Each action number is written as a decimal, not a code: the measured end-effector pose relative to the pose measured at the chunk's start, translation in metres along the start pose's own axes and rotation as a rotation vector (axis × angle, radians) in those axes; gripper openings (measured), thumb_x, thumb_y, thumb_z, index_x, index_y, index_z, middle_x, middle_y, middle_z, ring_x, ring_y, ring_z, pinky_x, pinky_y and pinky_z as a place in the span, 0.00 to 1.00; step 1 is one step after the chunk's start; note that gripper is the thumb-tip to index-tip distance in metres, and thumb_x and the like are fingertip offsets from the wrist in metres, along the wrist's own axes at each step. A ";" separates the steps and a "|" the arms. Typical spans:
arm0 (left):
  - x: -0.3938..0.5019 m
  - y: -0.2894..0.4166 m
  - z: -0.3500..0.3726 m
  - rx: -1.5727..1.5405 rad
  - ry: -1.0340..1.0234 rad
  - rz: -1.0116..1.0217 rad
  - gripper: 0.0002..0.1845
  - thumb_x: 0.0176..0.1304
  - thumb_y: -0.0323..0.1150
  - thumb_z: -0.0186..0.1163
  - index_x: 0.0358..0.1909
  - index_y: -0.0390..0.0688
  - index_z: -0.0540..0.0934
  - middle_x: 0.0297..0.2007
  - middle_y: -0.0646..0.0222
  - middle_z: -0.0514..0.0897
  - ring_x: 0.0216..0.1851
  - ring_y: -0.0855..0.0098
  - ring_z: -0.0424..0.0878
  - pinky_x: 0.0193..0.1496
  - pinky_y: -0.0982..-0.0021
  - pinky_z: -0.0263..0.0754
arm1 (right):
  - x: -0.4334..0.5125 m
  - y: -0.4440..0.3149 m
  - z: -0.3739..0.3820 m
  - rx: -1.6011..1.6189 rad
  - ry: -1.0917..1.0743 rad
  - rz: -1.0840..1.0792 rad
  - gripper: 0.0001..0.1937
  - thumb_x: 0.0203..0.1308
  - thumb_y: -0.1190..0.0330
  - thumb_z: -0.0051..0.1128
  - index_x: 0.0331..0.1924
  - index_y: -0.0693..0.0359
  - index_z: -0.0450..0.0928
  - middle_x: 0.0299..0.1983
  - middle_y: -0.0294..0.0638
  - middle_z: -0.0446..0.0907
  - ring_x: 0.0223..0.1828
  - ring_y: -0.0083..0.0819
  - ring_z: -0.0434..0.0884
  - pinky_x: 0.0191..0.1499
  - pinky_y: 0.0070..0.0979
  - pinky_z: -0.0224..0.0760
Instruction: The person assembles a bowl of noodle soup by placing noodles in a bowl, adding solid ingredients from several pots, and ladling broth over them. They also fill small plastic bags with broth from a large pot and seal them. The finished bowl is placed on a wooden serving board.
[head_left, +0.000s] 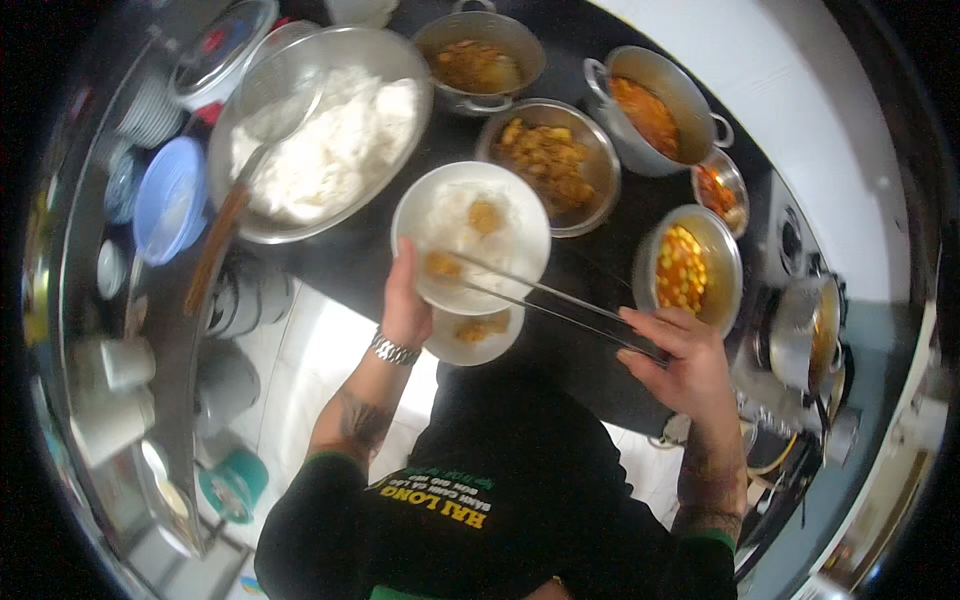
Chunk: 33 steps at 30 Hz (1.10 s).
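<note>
My left hand (409, 307), with a metal-band watch at its wrist, grips the rim of a white bowl (525, 217). Whitish noodles lie in that bowl with a round brown piece of food (484, 217). My right hand (686, 360) holds thin metal tongs or chopsticks (555, 296) reaching across the bowl. Their tips are at another brown piece (442, 265) near the bowl's left side; whether they pinch it I cannot tell. Partly hidden underneath is a second white bowl (480, 352) with brown food in it.
A large metal basin (330, 229) of white noodles holds a wire strainer (281, 101). Beyond my bowl are a metal bowl of brown pieces (551, 161) and pots of stew (480, 64). A pot with yellow pieces (682, 270) stands near my right hand; another sits by the stove (795, 330).
</note>
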<state>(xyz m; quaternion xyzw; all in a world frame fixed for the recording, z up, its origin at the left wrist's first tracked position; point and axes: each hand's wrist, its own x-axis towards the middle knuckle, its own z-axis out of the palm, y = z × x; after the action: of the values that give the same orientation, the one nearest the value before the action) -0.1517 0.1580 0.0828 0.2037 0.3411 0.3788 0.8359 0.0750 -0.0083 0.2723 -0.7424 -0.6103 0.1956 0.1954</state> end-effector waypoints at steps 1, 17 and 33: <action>-0.001 -0.003 0.001 -0.007 -0.071 -0.002 0.33 0.70 0.54 0.46 0.65 0.38 0.62 0.62 0.60 0.70 0.62 0.63 0.69 0.64 0.61 0.63 | -0.003 -0.001 0.001 -0.010 -0.036 -0.037 0.23 0.43 0.74 0.70 0.49 0.58 0.81 0.35 0.43 0.82 0.30 0.33 0.82 0.32 0.26 0.76; -0.053 -0.059 0.081 0.247 -0.331 -0.009 0.37 0.69 0.56 0.45 0.68 0.37 0.57 0.65 0.57 0.64 0.64 0.60 0.65 0.64 0.57 0.63 | -0.224 0.091 -0.188 -0.546 0.723 0.554 0.24 0.47 0.68 0.68 0.53 0.57 0.79 0.45 0.47 0.83 0.37 0.35 0.83 0.38 0.30 0.76; -0.166 -0.270 0.283 0.076 -0.406 -0.226 0.35 0.68 0.58 0.43 0.68 0.44 0.60 0.64 0.62 0.67 0.63 0.60 0.68 0.64 0.56 0.64 | -0.353 0.369 -0.308 -1.049 0.061 0.700 0.17 0.52 0.62 0.58 0.48 0.51 0.80 0.39 0.40 0.81 0.35 0.41 0.83 0.37 0.37 0.77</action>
<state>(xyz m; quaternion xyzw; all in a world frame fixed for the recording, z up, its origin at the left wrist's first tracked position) 0.1072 -0.1635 0.1833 0.2677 0.2006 0.2211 0.9161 0.4810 -0.4371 0.3560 -0.9004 -0.3400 -0.0987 -0.2527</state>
